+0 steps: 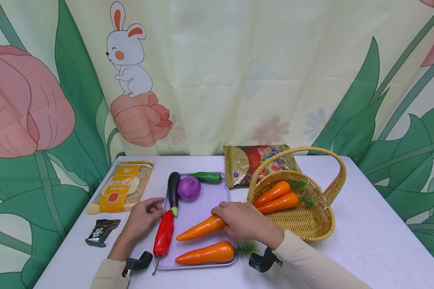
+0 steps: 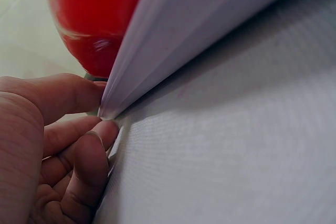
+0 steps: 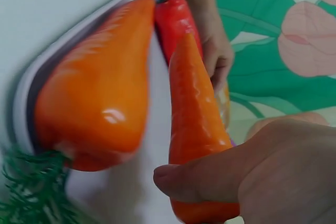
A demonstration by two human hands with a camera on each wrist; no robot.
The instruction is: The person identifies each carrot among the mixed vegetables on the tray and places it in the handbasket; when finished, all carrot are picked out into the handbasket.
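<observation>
My right hand (image 1: 240, 220) grips a carrot (image 1: 202, 228) by its thick end, its thin tip pointing left above the pale lilac tray (image 1: 199, 205). In the right wrist view the thumb lies across that carrot (image 3: 193, 108). A second carrot (image 1: 206, 253) with green fronds lies along the tray's near side. My left hand (image 1: 144, 214) is at the tray's left side; in the left wrist view its thumb and fingertips pinch the tray's rim (image 2: 121, 85). Beside it, a red chili pepper (image 1: 164, 233) lies over the left rim.
Toward the tray's far side are an eggplant (image 1: 173, 190), a purple onion (image 1: 189, 188) and a green pepper (image 1: 207, 177). A wicker basket (image 1: 311, 220) on the right holds two carrots (image 1: 275, 196). Around stand a gold-red bag (image 1: 238, 164), a yellow food packet (image 1: 121, 186) and a small black packet (image 1: 102, 233).
</observation>
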